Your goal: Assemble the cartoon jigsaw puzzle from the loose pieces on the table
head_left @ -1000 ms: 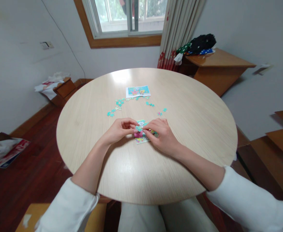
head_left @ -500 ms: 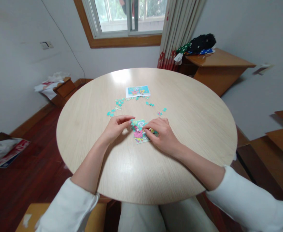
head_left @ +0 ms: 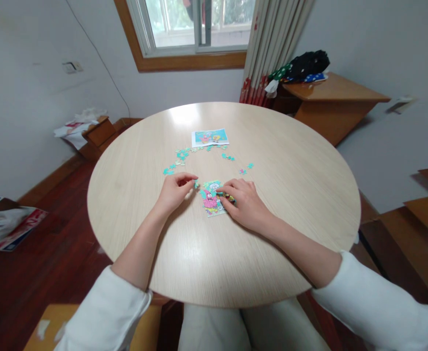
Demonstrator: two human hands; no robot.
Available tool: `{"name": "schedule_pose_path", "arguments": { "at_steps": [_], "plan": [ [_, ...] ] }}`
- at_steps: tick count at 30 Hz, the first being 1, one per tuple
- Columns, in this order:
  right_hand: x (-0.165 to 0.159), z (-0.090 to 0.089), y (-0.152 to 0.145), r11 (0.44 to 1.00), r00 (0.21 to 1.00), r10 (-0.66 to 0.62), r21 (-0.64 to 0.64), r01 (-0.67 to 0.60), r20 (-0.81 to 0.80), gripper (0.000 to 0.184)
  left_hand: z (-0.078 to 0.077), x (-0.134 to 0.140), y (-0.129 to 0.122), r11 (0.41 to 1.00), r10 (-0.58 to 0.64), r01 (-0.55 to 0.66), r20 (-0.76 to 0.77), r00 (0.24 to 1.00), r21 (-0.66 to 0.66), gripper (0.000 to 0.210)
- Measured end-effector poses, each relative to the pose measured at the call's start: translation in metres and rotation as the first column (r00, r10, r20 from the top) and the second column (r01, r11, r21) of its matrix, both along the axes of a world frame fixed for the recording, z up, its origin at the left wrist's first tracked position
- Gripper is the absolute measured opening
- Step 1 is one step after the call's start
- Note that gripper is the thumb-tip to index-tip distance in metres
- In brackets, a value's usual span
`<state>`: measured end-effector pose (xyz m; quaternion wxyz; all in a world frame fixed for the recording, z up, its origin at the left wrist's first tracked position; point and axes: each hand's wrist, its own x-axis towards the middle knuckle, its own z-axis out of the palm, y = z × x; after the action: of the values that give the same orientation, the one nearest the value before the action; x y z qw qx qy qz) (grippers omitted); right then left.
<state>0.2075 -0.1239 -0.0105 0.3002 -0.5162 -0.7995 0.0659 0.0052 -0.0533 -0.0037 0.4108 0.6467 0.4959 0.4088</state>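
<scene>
A partly assembled jigsaw puzzle [head_left: 210,202] with pink, teal and yellow cartoon figures lies flat near the middle of the table. Just off its upper left edge, my left hand [head_left: 177,193] is closed, pinching a small teal puzzle piece [head_left: 196,184] between thumb and fingertips. My right hand [head_left: 243,202] covers the right side of the puzzle. Its bent fingers and thumb press on the assembled part, and that side is largely hidden under them.
Loose puzzle pieces [head_left: 182,154] lie in an arc beyond my hands on the round table [head_left: 214,263]. Behind them is a printed reference picture [head_left: 210,138]. Two small pieces [head_left: 243,171] sit to the right. A wooden cabinet [head_left: 340,87] with cloths stands at the back right.
My left hand has drawn slightly left, away from the puzzle's edge, and a teal piece now shows in its fingertips. My right hand stays on the puzzle, its thumb and index finger slightly shifted.
</scene>
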Motion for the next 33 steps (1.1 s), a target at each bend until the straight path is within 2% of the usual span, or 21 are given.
{"name": "schedule_pose_path", "arguments": {
  "at_steps": [12, 17, 22, 28, 33],
  "plan": [
    [0.006, 0.001, 0.004, 0.999, 0.999, -0.032, 0.034, 0.033, -0.035, 0.02, -0.003, -0.003, 0.003, 0.998, 0.042, -0.032, -0.179, 0.983, 0.059, 0.013],
    [0.02, 0.002, 0.013, 0.985, 0.986, -0.148, 0.077, 0.154, -0.08, 0.019, -0.004, -0.006, 0.004, 0.996, 0.038, -0.018, -0.237, 0.971, 0.087, 0.011],
    [0.045, 0.0, 0.029, 0.943, 0.948, -0.302, 0.117, 0.313, -0.1, 0.022, -0.009, -0.008, 0.006, 0.992, 0.066, -0.033, -0.283, 0.957, 0.121, 0.012],
    [0.069, -0.015, 0.052, 0.914, 0.915, -0.399, 0.05, 0.401, -0.051, 0.03, -0.012, -0.008, 0.007, 0.988, 0.085, -0.028, -0.386, 0.919, 0.149, 0.014],
    [0.072, -0.02, 0.06, 0.936, 0.937, -0.349, 0.042, 0.348, 0.006, 0.029, -0.004, -0.005, 0.002, 0.99, 0.091, -0.031, -0.466, 0.88, 0.136, 0.014]
  ]
}}
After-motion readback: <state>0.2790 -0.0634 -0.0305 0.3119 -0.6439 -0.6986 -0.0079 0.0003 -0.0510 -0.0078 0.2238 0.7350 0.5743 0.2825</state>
